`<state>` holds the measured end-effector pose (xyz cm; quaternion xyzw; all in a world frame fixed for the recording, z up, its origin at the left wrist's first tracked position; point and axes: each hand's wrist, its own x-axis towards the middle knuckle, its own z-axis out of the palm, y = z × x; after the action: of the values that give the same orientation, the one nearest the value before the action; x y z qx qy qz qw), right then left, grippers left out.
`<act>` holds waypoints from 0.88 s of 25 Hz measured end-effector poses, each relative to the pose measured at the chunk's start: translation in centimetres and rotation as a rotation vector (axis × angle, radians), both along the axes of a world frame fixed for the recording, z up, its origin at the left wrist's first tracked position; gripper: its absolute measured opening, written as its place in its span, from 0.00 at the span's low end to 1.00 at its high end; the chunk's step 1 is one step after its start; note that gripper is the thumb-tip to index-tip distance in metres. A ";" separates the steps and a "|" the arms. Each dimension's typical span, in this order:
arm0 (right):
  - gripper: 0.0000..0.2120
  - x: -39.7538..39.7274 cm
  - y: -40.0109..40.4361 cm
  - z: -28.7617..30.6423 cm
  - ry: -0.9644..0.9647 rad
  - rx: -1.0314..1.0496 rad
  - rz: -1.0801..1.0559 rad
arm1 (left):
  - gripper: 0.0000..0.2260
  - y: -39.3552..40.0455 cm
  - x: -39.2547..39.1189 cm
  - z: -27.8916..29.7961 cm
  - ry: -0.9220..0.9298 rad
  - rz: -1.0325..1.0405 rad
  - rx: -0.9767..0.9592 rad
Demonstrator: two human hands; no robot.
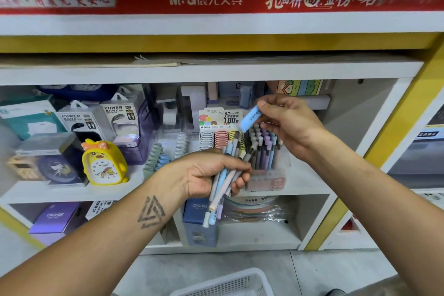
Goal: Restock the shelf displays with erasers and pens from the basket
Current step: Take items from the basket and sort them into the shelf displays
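Nearest us, below both hands, we list one white basket [230, 282] on the floor, only its rim in view, contents not visible. Above it, our left hand [211, 173] is curled round a bundle of pens [223, 175] in pale blue, grey and lilac, their lower ends hanging below the fist. Up and to the right, our right hand [288, 122] pinches one blue eraser [249, 119] between thumb and fingers, tilted, directly over the pen display [264, 151], which stands just beyond the left hand's knuckles and is already crowded with upright pens. Behind that, a lead-refill display [219, 132]; well left of the left hand, a yellow duck clock [103, 163] and boxed power banks [120, 118]. Risks, as we judge them: the loosely fanned bundle could shed a pen toward the floor if the grip slackens; the eraser, lightly pinched, could drop among the standing pens; a reaching wrist could knock the display.
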<state>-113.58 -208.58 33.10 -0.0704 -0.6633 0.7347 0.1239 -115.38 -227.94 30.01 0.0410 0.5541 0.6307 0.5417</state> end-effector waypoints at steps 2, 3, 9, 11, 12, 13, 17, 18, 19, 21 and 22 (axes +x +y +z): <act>0.06 -0.1 -0.4 0.0 0.020 0.011 0.008 | 0.03 -0.8 -0.4 0.2 -0.005 0.111 0.003; 0.07 0.0 -0.6 0.0 0.016 0.017 0.033 | 0.02 -1.2 -0.6 0.3 0.001 0.178 0.009; 0.10 0.1 -2.8 -1.3 0.013 0.400 0.177 | 0.02 -2.9 -2.4 0.7 0.061 0.390 0.082; 0.09 0.0 -3.3 -1.7 0.031 0.385 0.229 | 0.04 -3.4 -2.5 0.7 0.038 0.403 0.104; 0.10 0.0 -3.4 -1.7 0.037 0.379 0.253 | 0.05 -3.5 -2.5 0.7 0.027 0.407 0.109; 0.11 0.0 -3.5 -1.8 0.044 0.383 0.272 | 0.06 -3.8 -2.5 0.7 0.020 0.416 0.112; 0.13 -0.1 -4.4 -1.7 0.076 0.468 0.327 | 0.06 -5.2 -2.9 0.7 0.040 0.453 0.107; 0.14 -0.1 -4.7 -1.7 0.069 0.478 0.345 | 0.06 -5.6 -2.9 0.7 0.068 0.454 0.083; 0.15 -0.1 -4.9 -1.8 0.054 0.473 0.358 | 0.06 -6.0 -2.9 0.8 0.105 0.462 0.047; 0.18 -0.3 -5.1 -1.7 0.026 0.425 0.350 | 0.10 -6.8 -2.9 0.7 0.199 0.517 -0.019; 0.18 -0.5 -5.2 -1.8 0.021 0.397 0.337 | 0.13 -7.2 -3.1 0.7 0.247 0.555 -0.037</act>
<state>-114.10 -213.81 31.34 0.0744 -0.7956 0.6009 0.0183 -118.44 -235.16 30.67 -0.0454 0.6173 0.7346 0.2779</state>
